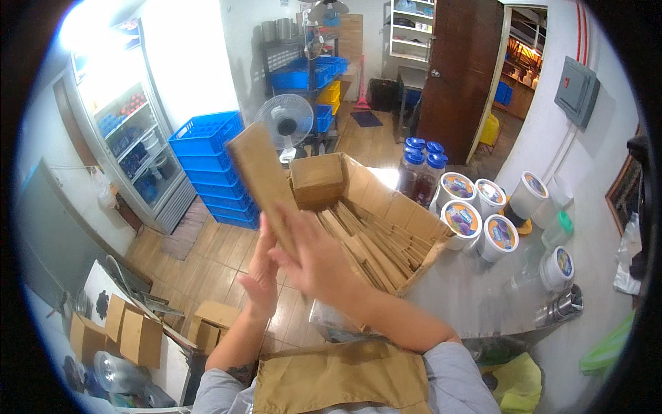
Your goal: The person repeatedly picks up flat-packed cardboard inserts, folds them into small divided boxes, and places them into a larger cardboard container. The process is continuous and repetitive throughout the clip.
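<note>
A flat folded cardboard box (258,176), brown and long, is held up tilted in front of me. My right hand (314,255) grips its lower part, slightly smeared by motion. Beside its lower left edge is my left hand (259,272), fingers stretched upward and thumb apart; whether it touches the cardboard I cannot tell. Just beyond my right hand stands a large open carton (420,245) with several flat cardboard pieces (369,241) leaning in it. A closed brown box (317,178) sits at its far left corner.
White tubs with printed lids (460,217) and blue-capped jars (422,172) stand on the grey table (448,297) to the right. Stacked blue crates (210,169) and a fan (284,121) are beyond. At lower left, small open cardboard boxes (140,338) rest on a white surface.
</note>
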The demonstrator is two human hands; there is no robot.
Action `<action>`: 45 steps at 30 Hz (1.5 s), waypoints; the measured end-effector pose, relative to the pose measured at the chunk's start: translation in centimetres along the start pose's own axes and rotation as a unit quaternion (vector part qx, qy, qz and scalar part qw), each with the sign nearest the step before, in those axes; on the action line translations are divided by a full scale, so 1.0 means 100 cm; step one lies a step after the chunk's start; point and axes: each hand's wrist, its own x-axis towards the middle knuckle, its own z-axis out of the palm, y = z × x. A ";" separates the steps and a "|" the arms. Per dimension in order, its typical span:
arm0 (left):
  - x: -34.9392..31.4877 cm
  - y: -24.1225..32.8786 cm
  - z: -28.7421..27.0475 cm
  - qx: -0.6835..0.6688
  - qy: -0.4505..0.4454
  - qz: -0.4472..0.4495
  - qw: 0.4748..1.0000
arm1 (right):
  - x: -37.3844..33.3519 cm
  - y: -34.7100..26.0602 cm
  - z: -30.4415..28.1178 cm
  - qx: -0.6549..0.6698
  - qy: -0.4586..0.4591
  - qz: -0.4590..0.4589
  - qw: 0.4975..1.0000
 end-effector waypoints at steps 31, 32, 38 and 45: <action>0.151 -0.095 0.034 0.399 -0.131 0.275 0.865 | -0.048 0.152 -0.128 0.349 0.074 0.439 0.825; 0.152 -0.083 0.035 0.366 -0.154 0.285 0.872 | -0.049 0.156 -0.124 0.382 0.070 0.445 0.807; 0.139 -0.060 0.029 0.309 -0.318 0.286 0.849 | -0.048 0.175 -0.127 0.537 0.074 0.441 0.715; 0.140 -0.087 0.034 0.089 -0.075 0.046 0.992 | -0.056 0.162 -0.180 0.376 -0.077 0.430 0.817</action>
